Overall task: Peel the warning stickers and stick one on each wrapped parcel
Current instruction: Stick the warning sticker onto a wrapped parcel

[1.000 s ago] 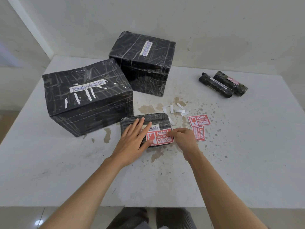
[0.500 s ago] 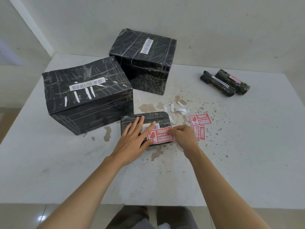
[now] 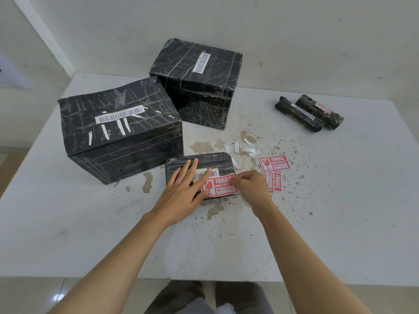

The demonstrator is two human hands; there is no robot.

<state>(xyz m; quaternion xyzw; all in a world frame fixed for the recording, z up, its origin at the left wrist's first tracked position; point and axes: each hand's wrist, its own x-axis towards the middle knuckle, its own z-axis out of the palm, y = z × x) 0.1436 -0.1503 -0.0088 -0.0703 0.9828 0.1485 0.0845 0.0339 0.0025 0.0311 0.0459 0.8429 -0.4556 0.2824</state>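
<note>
Unmoved, your left hand [image 3: 181,192] lies flat on the small parcel [image 3: 218,160], one of five; your right hand [image 3: 250,189] pinches its sticker [image 3: 223,186], two spares [image 3: 274,163] beside.

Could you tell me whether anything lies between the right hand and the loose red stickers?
Nothing visible does. The right hand is just beside the two loose red paper FRAGILE stickers on the white table.

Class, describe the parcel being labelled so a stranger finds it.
Start at the largest black box, left on the table. At its near right corner lies a small flat parcel. Unlike that box, it is low, round-cornered and bears a red FRAGILE sticker.
</note>
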